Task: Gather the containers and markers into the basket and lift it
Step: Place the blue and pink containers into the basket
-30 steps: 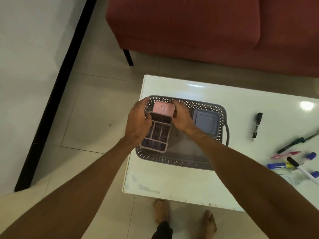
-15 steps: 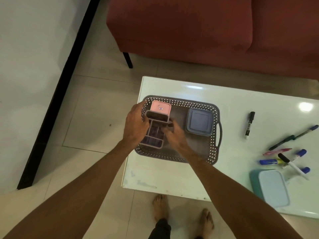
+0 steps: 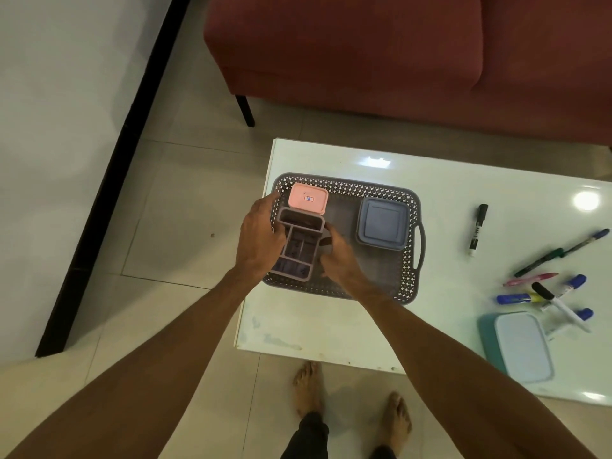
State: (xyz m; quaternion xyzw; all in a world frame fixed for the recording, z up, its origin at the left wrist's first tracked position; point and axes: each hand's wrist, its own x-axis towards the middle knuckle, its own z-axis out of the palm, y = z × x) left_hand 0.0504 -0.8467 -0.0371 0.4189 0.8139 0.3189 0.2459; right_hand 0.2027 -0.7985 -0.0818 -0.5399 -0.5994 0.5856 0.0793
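A teal, pale-lidded container [image 3: 520, 347] sits near the tabletop's [image 3: 331, 326] front edge, right, with loose markers [image 3: 543, 293] just beyond it. The grey perforated basket [image 3: 410, 260] lies by the left edge. Inside it, the left hand [image 3: 260, 240] grips a pink divided organizer [image 3: 298, 248]; the right hand [image 3: 337, 260] rests loosely open beside it. Farther in are pink [image 3: 308, 198] and blue lidded boxes [image 3: 382, 223].

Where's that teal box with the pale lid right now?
The teal box sits on the white table, outside the grey basket, at the near right of the head view, just beside the scattered markers.
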